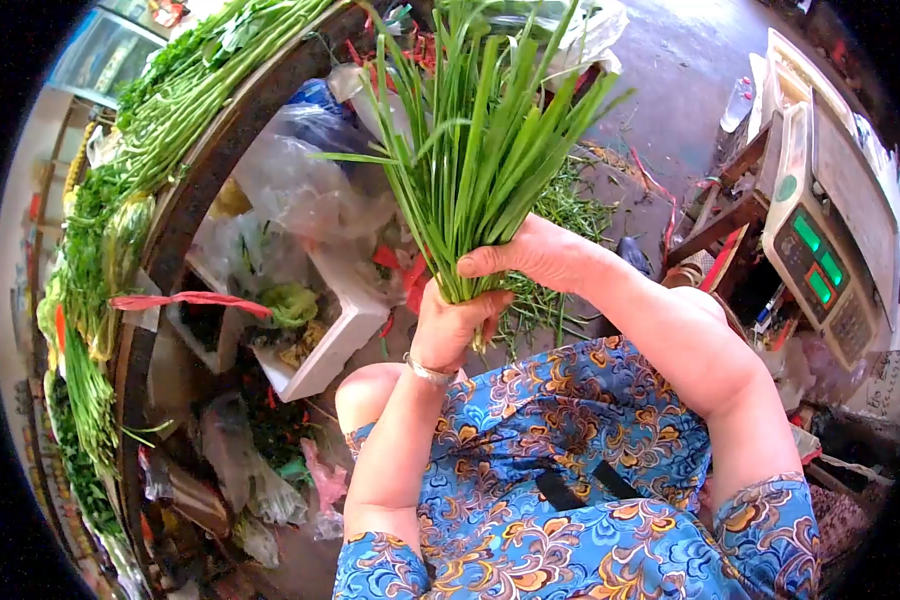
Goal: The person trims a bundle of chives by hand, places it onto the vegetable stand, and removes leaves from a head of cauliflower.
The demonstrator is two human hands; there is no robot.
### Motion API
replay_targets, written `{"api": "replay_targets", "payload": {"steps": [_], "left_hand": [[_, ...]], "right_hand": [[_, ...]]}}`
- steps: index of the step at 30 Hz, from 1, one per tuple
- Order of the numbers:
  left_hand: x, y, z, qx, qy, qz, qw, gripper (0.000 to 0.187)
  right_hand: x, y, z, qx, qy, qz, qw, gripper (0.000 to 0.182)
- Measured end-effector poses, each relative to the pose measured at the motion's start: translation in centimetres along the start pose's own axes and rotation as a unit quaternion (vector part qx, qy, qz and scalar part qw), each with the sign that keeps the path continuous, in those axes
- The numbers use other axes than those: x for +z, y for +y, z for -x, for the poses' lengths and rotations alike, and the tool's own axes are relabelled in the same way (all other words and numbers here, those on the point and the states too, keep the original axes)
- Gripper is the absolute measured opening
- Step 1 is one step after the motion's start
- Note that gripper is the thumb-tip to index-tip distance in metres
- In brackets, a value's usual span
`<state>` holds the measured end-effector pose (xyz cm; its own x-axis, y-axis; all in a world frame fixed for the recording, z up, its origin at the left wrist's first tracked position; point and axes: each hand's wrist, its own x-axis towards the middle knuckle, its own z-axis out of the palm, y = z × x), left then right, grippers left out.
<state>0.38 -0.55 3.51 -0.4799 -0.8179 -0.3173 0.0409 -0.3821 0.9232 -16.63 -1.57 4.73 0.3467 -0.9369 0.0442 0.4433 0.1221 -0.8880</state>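
Note:
A thick bunch of long green garlic chives [480,170] stands upright in front of me, its leaves fanning out at the top. My left hand [452,325] is closed round the pale lower ends, with a bracelet on that wrist. Just above it, my right hand [520,255] wraps round the stalks, thumb pressed across them. A few pale stem ends show below the left fist. Behind the hands, loose green trimmings [550,305] lie scattered on the floor.
A curved-looking shelf edge [175,215] on the left bears leafy greens [195,110]. Below it are a white foam box [335,335] and plastic bags [310,170]. At right, a digital scale [820,260] with lit green digits stands on a wooden stand [730,225].

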Motion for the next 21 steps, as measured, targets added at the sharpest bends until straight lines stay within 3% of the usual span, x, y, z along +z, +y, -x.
{"api": "replay_targets", "payload": {"steps": [2, 4, 5, 6, 9, 10, 12, 14, 16, 18, 21], "left_hand": [[-0.3, 0.0, 0.1, 0.003, 0.008, 0.006, 1.000, 0.019], [-0.4, 0.1, 0.2, -0.002, 0.038, -0.029, 0.999, 0.018], [-0.8, -0.4, 0.0, 0.011, 0.032, 0.007, 0.999, 0.017], [-1.0, -0.5, 0.1, 0.009, 0.033, 0.007, 0.999, 0.017], [-1.8, -1.2, -0.1, -0.001, 0.048, 0.004, 0.999, 0.021], [-2.0, -1.4, -0.2, -0.003, 0.048, 0.005, 0.999, 0.021], [-2.1, -1.8, -0.2, -0.006, 0.066, -0.027, 0.997, 0.024], [-2.0, -2.2, -0.4, 0.004, 0.076, -0.035, 0.997, 0.022], [-2.0, -2.8, -0.6, -0.005, 0.085, -0.068, 0.994, 0.020], [-1.5, -2.8, -0.7, -0.026, 0.096, -0.055, 0.994, 0.021], [-1.5, -3.0, -0.9, -0.039, 0.079, -0.100, 0.991, 0.023]], "right_hand": [[-0.2, 0.1, 0.0, 0.009, -0.008, -0.011, 1.000, 0.046], [-0.8, 0.4, 0.3, 0.023, -0.012, 0.127, 0.992, 0.046], [-1.4, 0.6, 0.4, 0.075, -0.032, 0.172, 0.982, 0.042], [-1.8, 0.7, 0.7, 0.076, -0.033, 0.170, 0.982, 0.042], [-0.6, -3.3, 1.6, 0.205, -0.068, 0.515, 0.829, 0.031], [-0.8, -3.0, 1.7, 0.207, -0.067, 0.514, 0.830, 0.031], [-1.2, -2.2, 1.8, 0.083, -0.167, 0.236, 0.954, 0.028], [0.5, -2.8, 2.1, 0.043, -0.149, 0.042, 0.987, 0.021], [0.7, -2.6, 1.5, -0.040, -0.057, 0.048, 0.996, 0.020], [0.0, -2.1, 0.4, -0.094, 0.106, 0.127, 0.982, 0.016], [-1.5, -1.4, -0.2, -0.144, 0.170, 0.239, 0.945, 0.020]]}}
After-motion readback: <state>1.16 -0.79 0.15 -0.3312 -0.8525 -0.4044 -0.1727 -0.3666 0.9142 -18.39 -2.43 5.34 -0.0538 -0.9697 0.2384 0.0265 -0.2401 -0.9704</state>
